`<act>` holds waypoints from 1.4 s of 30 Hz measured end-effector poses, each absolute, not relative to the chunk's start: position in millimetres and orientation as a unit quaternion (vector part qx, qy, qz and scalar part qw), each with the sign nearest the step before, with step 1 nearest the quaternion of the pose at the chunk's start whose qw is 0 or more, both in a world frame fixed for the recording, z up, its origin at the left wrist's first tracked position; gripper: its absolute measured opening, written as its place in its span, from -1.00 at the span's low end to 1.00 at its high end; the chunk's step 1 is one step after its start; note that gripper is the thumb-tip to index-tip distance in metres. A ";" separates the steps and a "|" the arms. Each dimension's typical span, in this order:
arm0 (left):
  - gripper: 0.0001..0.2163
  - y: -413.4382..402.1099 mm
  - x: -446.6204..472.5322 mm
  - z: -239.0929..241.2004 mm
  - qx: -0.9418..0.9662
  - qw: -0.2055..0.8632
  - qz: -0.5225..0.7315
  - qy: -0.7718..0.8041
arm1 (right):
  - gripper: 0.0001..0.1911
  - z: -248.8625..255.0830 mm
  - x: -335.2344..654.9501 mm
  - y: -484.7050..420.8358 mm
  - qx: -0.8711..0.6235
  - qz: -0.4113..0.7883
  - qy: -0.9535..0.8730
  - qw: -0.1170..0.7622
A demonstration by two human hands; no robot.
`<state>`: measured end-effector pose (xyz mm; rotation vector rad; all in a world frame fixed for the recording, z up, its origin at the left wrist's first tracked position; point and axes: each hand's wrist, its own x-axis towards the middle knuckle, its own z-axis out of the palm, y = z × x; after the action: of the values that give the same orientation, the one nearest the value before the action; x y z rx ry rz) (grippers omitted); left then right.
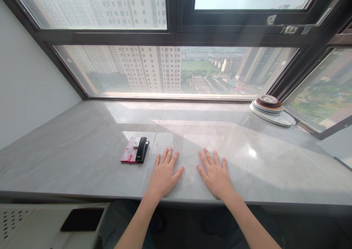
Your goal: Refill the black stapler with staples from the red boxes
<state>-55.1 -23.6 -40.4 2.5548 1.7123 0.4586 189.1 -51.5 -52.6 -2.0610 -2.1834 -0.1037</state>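
Observation:
My left hand lies flat on the grey stone windowsill, palm down with fingers spread. To its right, my right hand rests the same way, a gap of bare stone between the two thumbs. Neither hand holds anything. Just left of my left hand is a black stapler, nearest to it but not touched. Beside the stapler, against its left side, sit small red-and-white boxes, partly covered at their right edge.
A stack of plates or round mats stands in the far right corner by the window frame. Below the sill at left, a dark phone-like slab lies on a white perforated surface. The sill's front edge runs under my wrists.

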 end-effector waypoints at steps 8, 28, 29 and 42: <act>-0.40 -22.0 -52.3 -41.0 0.821 0.014 0.142 0.553 | -0.35 -51.1 188.7 -50.1 -0.682 -0.036 -0.726 0.075; -0.41 -19.6 -50.6 -39.1 0.819 0.020 0.137 0.557 | -0.34 -51.9 189.7 -46.5 -0.681 -0.033 -0.728 0.074; -0.41 -19.7 -50.7 -39.2 0.819 0.020 0.137 0.557 | -0.34 -52.0 189.7 -46.8 -0.681 -0.034 -0.728 0.074; -0.40 -20.5 -49.9 -40.4 0.820 0.023 0.138 0.555 | -0.34 -51.4 187.0 -48.4 -0.686 -0.033 -0.722 0.076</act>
<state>-49.9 -20.5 -40.4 2.5395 1.7177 0.4261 187.0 -48.4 -51.4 -2.0579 -2.1656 -0.0991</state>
